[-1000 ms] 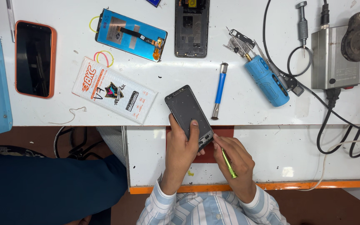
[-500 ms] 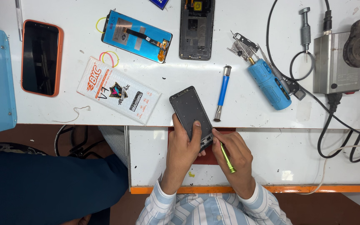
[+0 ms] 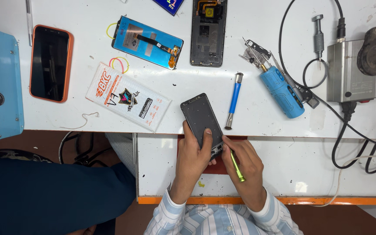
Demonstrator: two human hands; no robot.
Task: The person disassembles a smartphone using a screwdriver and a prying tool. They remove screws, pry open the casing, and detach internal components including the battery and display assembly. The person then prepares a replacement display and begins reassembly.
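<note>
One dark phone frame (image 3: 202,122) is gripped at its lower end by the left hand (image 3: 192,159), the thumb pressed flat across its face, and it lies tilted over the front edge of the white bench (image 3: 257,113). A green-handled tool (image 3: 236,166) is pinched in the fingers of the right hand (image 3: 248,167), with its tip brought to the frame's bottom corner. The frame is judged light, thin and stiff, easily cracked or bent, and best taken by its long edges. At one o'clock a blue screwdriver (image 3: 233,101) is seen, and further out a blue cylinder tool (image 3: 282,92). At twelve an opened phone back (image 3: 208,32) is laid out; at eleven, a blue display panel (image 3: 147,42). At ten o'clock an orange-cased phone (image 3: 51,63) lies flat. A grey box (image 3: 353,72) with black cables is placed at two o'clock.
</note>
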